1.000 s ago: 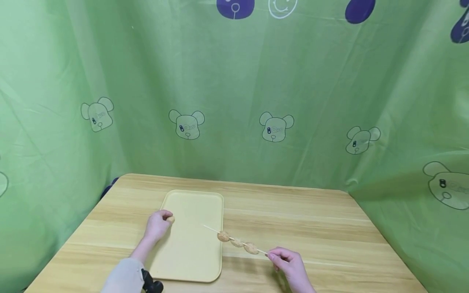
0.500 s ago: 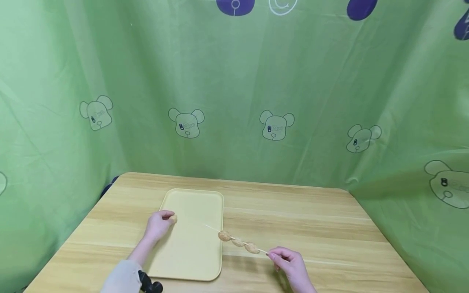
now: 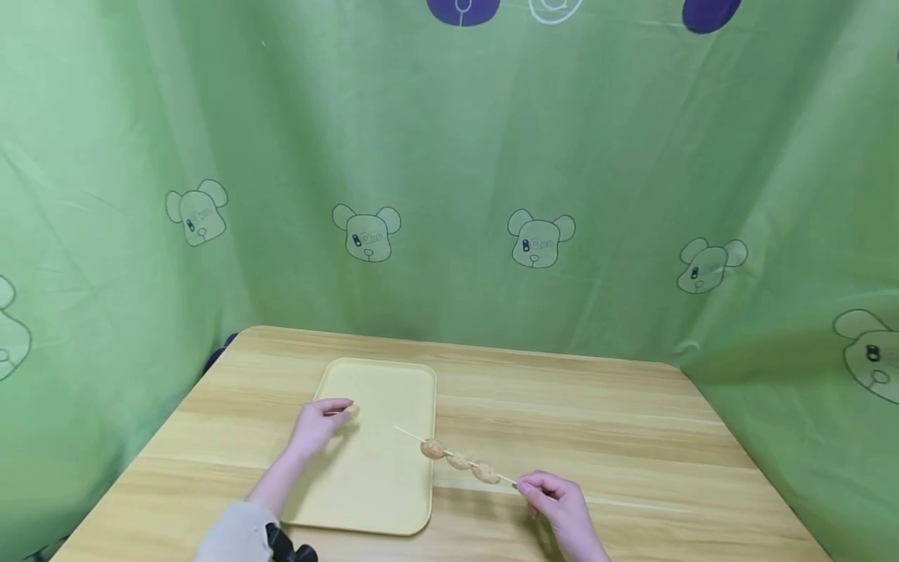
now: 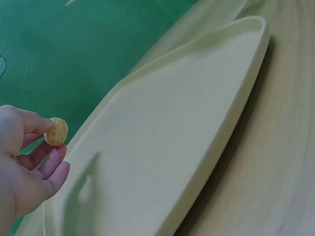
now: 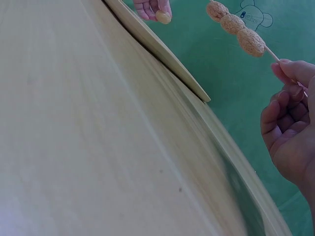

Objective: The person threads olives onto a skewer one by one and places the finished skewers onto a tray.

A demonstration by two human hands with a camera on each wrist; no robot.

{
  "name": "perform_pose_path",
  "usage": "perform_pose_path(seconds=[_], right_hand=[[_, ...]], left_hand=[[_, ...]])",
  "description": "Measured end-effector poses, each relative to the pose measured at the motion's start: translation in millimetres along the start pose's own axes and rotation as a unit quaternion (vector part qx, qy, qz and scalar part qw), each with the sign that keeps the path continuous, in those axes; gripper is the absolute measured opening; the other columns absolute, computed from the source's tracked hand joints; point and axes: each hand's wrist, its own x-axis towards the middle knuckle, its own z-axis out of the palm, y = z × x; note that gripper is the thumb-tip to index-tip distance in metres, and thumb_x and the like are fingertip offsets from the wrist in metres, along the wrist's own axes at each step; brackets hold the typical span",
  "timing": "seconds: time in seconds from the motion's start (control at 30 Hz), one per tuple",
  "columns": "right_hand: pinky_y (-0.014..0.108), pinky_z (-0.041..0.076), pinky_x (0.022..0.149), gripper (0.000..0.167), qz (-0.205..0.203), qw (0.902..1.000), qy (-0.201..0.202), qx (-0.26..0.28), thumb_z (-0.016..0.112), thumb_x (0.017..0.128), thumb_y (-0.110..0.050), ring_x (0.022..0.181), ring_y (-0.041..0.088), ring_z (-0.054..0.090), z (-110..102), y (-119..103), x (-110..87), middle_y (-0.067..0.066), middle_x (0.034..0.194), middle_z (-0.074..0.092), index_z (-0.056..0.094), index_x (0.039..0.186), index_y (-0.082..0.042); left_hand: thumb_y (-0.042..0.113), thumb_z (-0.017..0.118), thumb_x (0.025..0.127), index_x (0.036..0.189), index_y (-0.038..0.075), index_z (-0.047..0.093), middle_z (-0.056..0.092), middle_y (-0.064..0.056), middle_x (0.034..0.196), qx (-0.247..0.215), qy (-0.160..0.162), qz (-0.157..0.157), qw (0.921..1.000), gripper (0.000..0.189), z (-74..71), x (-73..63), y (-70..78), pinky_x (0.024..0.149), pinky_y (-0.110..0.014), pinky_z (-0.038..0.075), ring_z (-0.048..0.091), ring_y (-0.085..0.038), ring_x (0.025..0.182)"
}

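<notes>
My left hand [image 3: 316, 428] is over the left part of the cream tray [image 3: 382, 503], pinching a small tan ball [image 4: 57, 132] with a wrinkled, fried-looking surface. Its other fingers are loosely bent in the left wrist view. On the right, my right hand [image 3: 562, 511] grips the lower end of a thin wooden skewer [image 3: 407, 434] between thumb and fingers. Threaded on it are three brown, rough balls [image 5: 251, 42], side by side. The skewer slants up to the left, its bare tip over the tray's right part and a shadow on the table beneath.
The tray lies on the left half of a wood-grain table [image 3: 632, 437]. A green curtain [image 3: 449, 304] with bear drawings surrounds the table at the back and sides. A black strap fitting [image 3: 284, 545] sits on my left wrist beside the light sleeve [image 3: 235, 535].
My left hand has moved right, further over the tray, carrying the small ball toward the skewer's tip. My right hand and the skewer have hardly moved; the head view has shifted slightly.
</notes>
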Motion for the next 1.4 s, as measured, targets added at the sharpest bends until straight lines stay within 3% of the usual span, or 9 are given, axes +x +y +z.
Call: perform_pose_path(seconds=[0.23,0.47,0.63,0.87,1.1,1.4], right_hand=[[0.029,0.042,0.05,0.006,-0.019,0.9998,-0.002,0.008,0.059,0.083,0.005,0.052,0.016,0.047,-1,2,0.2,0.007,0.057,0.049,0.066,0.082,0.005],[0.029,0.041,0.05,0.006,-0.019,0.9998,-0.006,0.005,0.06,0.083,0.005,0.053,0.017,0.047,-4,3,-0.1,0.008,0.058,0.048,0.065,0.082,0.006],[0.029,0.042,0.051,0.006,-0.017,0.9998,-0.01,0.002,0.06,0.084,0.005,0.053,0.017,0.047,-6,2,0.1,0.01,0.058,0.049,0.065,0.083,0.006],[0.029,0.042,0.05,0.006,-0.016,0.9999,-0.007,0.0,0.06,0.083,0.005,0.053,0.018,0.047,-8,3,-0.7,0.007,0.058,0.05,0.065,0.082,0.006],[0.028,0.042,0.05,0.006,-0.002,0.9999,-0.002,-0.012,0.061,0.083,0.003,0.053,0.017,0.047,-8,3,-1.9,0.01,0.058,0.05,0.065,0.082,0.007],[0.025,0.042,0.048,0.005,-0.003,0.9999,-0.002,-0.01,0.061,0.082,0.004,0.053,0.011,0.047,-8,7,-2.0,0.0,0.06,0.051,0.067,0.082,0.004]], left_hand=[[0.0,0.061,0.084,0.109,-0.012,0.061,0.062,-0.025,0.107,-0.056,-0.015,0.007,0.9983,0.028,9.1,-7.7,11.0,0.075,-0.033,0.054,0.064,-0.028,0.086],[-0.002,0.055,0.088,0.116,-0.02,0.05,0.06,-0.03,0.108,-0.132,-0.089,0.009,0.9872,0.034,14.1,-14.9,21.0,0.076,-0.033,0.054,0.066,-0.029,0.083],[0.0,0.057,0.088,0.115,-0.021,0.048,0.061,-0.029,0.103,-0.146,-0.124,0.021,0.9812,0.036,17.0,-19.4,26.1,0.076,-0.035,0.055,0.066,-0.026,0.08],[0.002,0.059,0.087,0.107,-0.019,0.052,0.065,-0.024,0.096,-0.155,-0.141,0.023,0.9776,0.029,20.8,-25.5,32.4,0.078,-0.042,0.053,0.065,-0.021,0.075],[0.002,0.058,0.088,0.107,-0.019,0.054,0.065,-0.022,0.096,-0.155,-0.143,0.024,0.9772,0.029,25.3,-29.3,35.1,0.075,-0.034,0.055,0.065,-0.017,0.073],[0.004,0.058,0.089,0.108,-0.019,0.054,0.065,-0.019,0.095,-0.16,-0.15,0.028,0.9753,0.03,25.2,-30.2,34.5,0.076,-0.035,0.054,0.064,-0.016,0.075]])
